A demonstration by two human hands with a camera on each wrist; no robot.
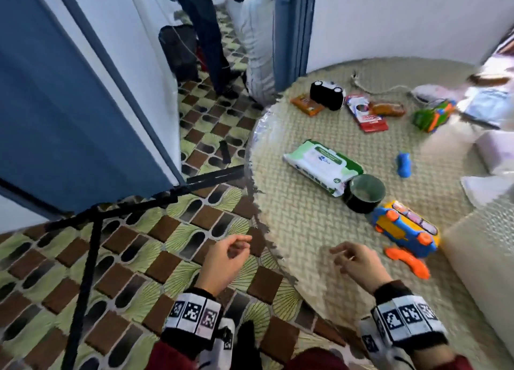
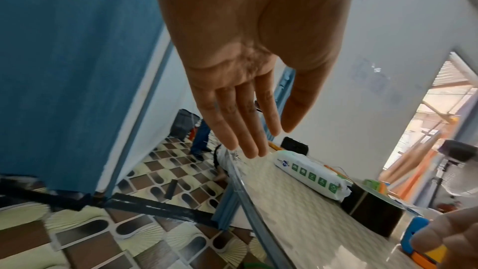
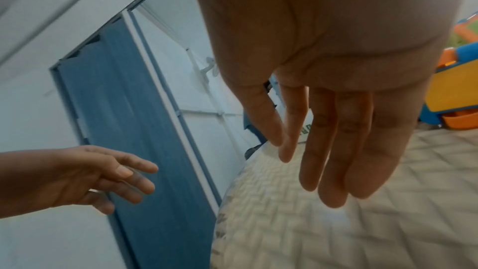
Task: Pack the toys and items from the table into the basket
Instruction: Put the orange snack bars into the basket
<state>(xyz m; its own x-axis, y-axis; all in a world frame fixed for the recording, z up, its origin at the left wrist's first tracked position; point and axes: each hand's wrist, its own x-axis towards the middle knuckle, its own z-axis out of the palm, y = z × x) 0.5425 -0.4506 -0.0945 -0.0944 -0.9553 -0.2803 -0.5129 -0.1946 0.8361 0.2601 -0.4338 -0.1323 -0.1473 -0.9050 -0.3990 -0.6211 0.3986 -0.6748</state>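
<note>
A wipes pack (image 1: 322, 165) is lying near the tabletop's (image 1: 300, 230) middle, touching a tape roll (image 1: 364, 193) on its right. A toy truck (image 1: 407, 232) is sitting just beyond the roll toward the near right edge. A toy car (image 1: 328, 94) and snack packets (image 1: 367, 116) are lying along the far edge.

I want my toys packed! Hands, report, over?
Left hand open, empty. Right hand open, empty, over table. Toy car, wipes not packed. Basket not in view.

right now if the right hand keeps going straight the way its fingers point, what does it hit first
Probably the white and green wet-wipes pack: the right hand hovers open over bare woven table mat, fingers aimed up-left. Depth is unclear; it might pass just left.
</note>
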